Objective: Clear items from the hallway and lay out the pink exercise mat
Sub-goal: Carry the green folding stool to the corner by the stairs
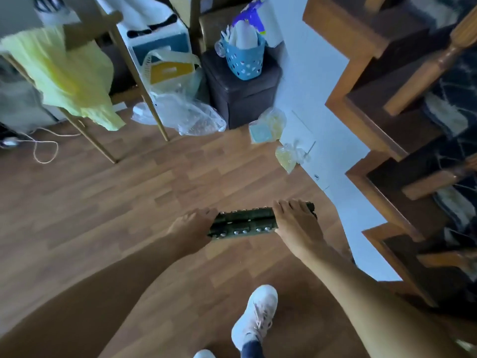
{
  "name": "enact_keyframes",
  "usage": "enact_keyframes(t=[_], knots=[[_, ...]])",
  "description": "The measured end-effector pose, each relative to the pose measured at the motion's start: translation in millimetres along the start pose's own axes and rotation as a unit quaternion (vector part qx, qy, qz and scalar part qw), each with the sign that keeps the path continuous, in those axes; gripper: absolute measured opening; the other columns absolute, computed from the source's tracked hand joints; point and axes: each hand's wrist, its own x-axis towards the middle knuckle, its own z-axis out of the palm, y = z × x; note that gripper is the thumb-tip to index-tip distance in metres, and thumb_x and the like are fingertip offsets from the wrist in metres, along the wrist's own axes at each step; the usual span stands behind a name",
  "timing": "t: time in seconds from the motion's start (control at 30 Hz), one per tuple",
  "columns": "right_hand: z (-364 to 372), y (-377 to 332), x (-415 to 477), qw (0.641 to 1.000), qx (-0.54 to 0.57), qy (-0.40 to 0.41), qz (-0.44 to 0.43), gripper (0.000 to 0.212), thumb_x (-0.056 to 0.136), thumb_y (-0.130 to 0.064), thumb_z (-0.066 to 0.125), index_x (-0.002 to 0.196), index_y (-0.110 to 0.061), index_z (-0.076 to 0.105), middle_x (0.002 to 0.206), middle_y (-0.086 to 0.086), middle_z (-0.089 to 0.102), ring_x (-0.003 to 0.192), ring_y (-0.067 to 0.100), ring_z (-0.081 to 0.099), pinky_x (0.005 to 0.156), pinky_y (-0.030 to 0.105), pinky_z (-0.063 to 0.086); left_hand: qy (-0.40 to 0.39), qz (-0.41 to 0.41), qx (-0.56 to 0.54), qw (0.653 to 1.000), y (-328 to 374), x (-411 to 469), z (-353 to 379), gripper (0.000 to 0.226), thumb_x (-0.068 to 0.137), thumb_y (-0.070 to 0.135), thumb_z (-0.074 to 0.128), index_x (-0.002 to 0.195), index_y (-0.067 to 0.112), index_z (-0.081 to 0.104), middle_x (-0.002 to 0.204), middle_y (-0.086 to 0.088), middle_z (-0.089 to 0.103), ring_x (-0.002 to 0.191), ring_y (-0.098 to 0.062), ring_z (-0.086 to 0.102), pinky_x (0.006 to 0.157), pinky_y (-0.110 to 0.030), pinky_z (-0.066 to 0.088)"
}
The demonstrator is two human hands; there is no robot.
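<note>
Left hand (189, 224) and right hand (295, 223), each grip clenched on one end, steady the dark-green studded bar (242, 223) level, likely for clearing away.

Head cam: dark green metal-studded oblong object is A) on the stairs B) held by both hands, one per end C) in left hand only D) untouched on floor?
B: left hand and right hand each hold one end of the dark green metal-studded oblong object.

Dim, bluish indoor light, soft, without hard shadows. Motion blur over whole frame, strongest on yellow cloth (64, 73) and stair posts (438, 63). Wide-angle bending at edges. Floor (103, 202) without glare.
</note>
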Motion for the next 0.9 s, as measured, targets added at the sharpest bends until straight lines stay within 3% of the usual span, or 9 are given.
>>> enact_keyframes(t=[0.13,0.37,0.6,0.9], knots=[[-11.1,15.6,74.8,0.999,0.009,0.006,-0.037,0.038,0.090,-0.016,0.055,0.125,-0.009,0.044,0.119,0.007,0.055,0.112,0.030,0.050,0.108,0.040,0.031,0.011,-0.024,-0.009,1.000,-24.6,50.5,-30.9,0.045,0.079,0.021,0.058,0.122,0.025,0.046,0.114,0.000,0.058,0.106,-0.026,0.056,0.080,-0.035,0.046],[-22.0,38.6,191.3,0.998,0.013,-0.004,-0.069,0.043,0.089,-0.022,0.059,0.126,-0.006,0.045,0.118,0.009,0.056,0.111,0.031,0.050,0.107,0.041,0.033,0.024,-0.060,-0.031,0.997,-64.7,142.2,-70.4,0.049,0.080,0.021,0.060,0.125,0.032,0.045,0.118,0.005,0.058,0.109,-0.023,0.057,0.082,-0.035,0.047],[-26.0,47.9,298.3,0.996,0.006,-0.021,-0.086,0.046,0.089,-0.025,0.059,0.128,-0.007,0.042,0.124,0.008,0.053,0.115,0.029,0.047,0.108,0.039,0.032,0.011,-0.080,-0.033,0.996,-108.6,223.3,-99.2,0.052,0.080,0.019,0.059,0.128,0.026,0.043,0.121,0.001,0.055,0.113,-0.026,0.053,0.087,-0.038,0.048],[-27.4,40.2,431.0,0.997,-0.001,-0.049,-0.059,0.043,0.089,-0.017,0.056,0.128,-0.006,0.044,0.122,0.011,0.053,0.112,0.032,0.050,0.106,0.042,0.035,-0.022,-0.066,-0.047,0.996,-191.0,339.6,-130.9,0.057,0.079,0.013,0.059,0.132,0.024,0.042,0.126,0.001,0.048,0.117,-0.023,0.050,0.088,-0.035,0.046]])
